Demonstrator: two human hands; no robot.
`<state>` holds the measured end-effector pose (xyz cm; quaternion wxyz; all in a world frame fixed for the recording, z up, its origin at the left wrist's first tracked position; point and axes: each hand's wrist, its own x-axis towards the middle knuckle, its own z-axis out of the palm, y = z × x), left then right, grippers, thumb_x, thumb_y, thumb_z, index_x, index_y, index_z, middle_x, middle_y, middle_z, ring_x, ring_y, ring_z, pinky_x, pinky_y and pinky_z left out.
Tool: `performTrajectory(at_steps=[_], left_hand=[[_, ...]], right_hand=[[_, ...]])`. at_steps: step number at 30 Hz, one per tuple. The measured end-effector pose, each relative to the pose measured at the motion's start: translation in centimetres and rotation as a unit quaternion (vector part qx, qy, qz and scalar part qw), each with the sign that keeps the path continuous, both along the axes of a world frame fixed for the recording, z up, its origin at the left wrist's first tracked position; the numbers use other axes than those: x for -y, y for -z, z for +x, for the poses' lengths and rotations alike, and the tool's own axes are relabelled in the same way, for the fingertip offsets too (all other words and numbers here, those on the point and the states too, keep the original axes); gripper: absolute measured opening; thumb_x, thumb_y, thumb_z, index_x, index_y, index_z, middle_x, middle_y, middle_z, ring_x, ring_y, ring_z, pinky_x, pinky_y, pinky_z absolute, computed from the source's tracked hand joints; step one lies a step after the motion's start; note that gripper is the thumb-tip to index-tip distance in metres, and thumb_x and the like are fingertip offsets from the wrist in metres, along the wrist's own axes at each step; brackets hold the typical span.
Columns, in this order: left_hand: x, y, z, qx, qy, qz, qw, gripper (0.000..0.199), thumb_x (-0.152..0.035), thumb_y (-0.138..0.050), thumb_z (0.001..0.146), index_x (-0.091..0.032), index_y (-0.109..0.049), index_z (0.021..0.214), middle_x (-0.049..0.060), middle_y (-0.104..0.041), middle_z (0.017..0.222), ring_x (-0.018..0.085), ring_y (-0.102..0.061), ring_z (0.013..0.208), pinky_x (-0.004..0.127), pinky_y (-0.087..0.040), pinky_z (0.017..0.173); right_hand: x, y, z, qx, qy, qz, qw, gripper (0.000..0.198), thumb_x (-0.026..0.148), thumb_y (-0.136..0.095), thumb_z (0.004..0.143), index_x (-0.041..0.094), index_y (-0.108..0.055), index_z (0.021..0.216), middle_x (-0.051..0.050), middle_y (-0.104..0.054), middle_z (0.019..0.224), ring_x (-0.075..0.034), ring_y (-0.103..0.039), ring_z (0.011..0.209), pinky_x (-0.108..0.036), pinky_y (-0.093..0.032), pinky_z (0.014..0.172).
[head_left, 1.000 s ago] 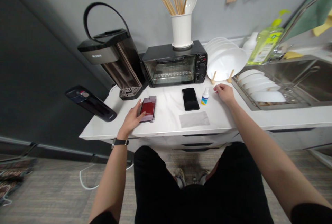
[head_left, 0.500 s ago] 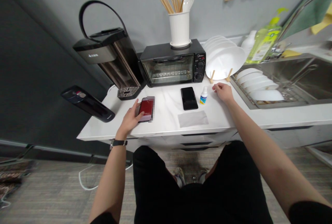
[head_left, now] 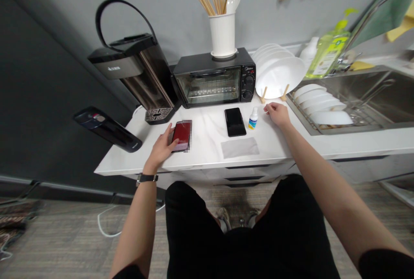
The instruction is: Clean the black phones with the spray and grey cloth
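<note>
My left hand [head_left: 164,146] is at the left part of the counter, its thumb over the lower left of a flat red rectangular object [head_left: 182,133] and its fingers along the left edge. That object has a pale pinkish lower end, and its right edge is blurred by pixels. Loosely curled, my right hand [head_left: 277,114] rests on the counter with nothing visible in it. Just left of it stands a small white spray bottle [head_left: 253,118] with a blue and yellow label. Beside the bottle lies a black smartphone [head_left: 235,122]; below both is a flat grey cloth [head_left: 239,147].
A toaster oven [head_left: 213,81] stands behind, carrying a white holder [head_left: 222,35] of chopsticks and a spoon. A water dispenser [head_left: 139,67] and a leaning black bottle-like appliance [head_left: 108,130] are left. White plates [head_left: 280,76] and the sink [head_left: 371,119] are right.
Both hands and the things on the counter keep their places. The whole view has shifted very slightly.
</note>
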<state>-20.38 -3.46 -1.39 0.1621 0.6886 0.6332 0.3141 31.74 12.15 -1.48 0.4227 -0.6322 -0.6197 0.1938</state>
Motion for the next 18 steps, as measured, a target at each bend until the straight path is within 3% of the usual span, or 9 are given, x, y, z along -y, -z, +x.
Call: performTrajectory(at_steps=[18], left_hand=[[-0.09, 0.07, 0.02, 0.007, 0.004, 0.005, 1.000, 0.086, -0.052, -0.061, 0.095, -0.027, -0.027, 0.169, 0.011, -0.052, 0.163, 0.035, -0.055, 0.144, 0.057, -0.041, 0.123]], right_hand=[[-0.13, 0.02, -0.06, -0.006, 0.000, -0.004, 1.000, 0.034, 0.046, -0.056, 0.090, 0.020, -0.073, 0.076, -0.009, -0.080, 0.083, -0.023, -0.071, 0.073, -0.034, -0.051, 0.075]])
